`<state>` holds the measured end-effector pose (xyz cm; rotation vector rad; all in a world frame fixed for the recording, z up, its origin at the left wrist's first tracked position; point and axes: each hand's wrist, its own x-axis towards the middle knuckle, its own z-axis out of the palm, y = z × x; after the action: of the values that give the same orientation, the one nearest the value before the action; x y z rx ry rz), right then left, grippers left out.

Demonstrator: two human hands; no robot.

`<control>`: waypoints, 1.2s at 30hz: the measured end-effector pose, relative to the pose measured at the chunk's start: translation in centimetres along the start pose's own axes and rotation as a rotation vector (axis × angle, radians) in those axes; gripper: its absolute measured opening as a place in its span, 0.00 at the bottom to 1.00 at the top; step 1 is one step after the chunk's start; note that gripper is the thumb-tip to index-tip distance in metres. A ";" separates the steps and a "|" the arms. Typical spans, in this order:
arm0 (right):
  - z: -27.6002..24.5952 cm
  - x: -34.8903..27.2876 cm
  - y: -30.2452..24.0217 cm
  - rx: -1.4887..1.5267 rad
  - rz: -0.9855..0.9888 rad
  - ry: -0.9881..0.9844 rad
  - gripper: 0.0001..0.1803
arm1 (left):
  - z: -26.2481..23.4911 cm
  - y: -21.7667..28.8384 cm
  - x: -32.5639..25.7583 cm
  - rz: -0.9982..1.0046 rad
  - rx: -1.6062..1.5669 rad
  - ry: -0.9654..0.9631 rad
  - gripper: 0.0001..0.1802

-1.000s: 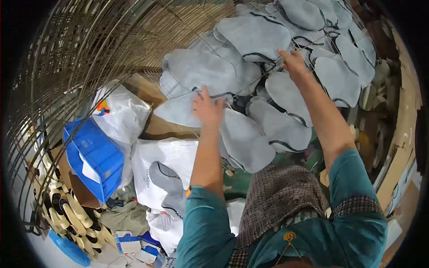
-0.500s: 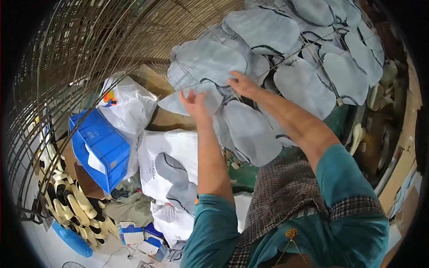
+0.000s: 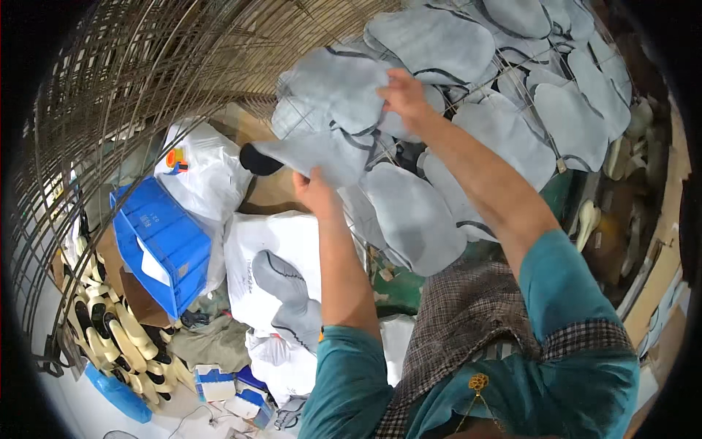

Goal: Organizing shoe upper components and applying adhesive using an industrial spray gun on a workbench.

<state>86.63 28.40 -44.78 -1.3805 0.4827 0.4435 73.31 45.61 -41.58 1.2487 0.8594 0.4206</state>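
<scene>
Fingers of the left hand (image 3: 318, 192) clamp a curled grey piece (image 3: 329, 152) by the near-left edge of the wire rack (image 3: 292, 36); those of the right hand (image 3: 404, 95) pinch a flatter grey sheet (image 3: 336, 82) beyond; light grips should prevent creases.

Open lane: above the grey pieces (image 3: 413, 219), between both forearms (image 3: 347, 274) | Upper left: dense thin rods (image 3: 157, 80) block, depth hard to judge | Left: white bag (image 3: 208, 172), blue crate (image 3: 162, 245) crowd in | Beneath left grip (image 3: 317, 193) and right grip (image 3: 404, 96): overlapping pieces obstruct
</scene>
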 end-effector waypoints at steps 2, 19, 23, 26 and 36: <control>-1.7 -0.6 0.0 0.319 -0.186 0.027 0.18 | 0.5 1.5 -0.5 0.161 -0.059 -0.086 0.15; -5.3 0.0 5.7 0.025 0.054 0.279 0.20 | -6.4 -4.0 5.4 -0.610 -0.072 -0.183 0.29; -5.9 -0.4 4.2 -0.108 0.082 0.211 0.20 | -9.3 -2.8 4.7 -0.692 -0.348 0.076 0.51; -7.3 -0.9 2.4 -0.062 0.355 -0.055 0.32 | -12.2 -2.7 4.1 -0.698 -0.033 0.242 0.40; -22.8 -13.6 -3.3 0.266 0.074 -0.048 0.21 | -8.2 0.0 -7.2 -0.495 0.049 0.073 0.13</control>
<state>75.84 5.17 -37.24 -1.0959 0.5348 0.4542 62.53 45.90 -39.74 1.0229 1.2068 0.0480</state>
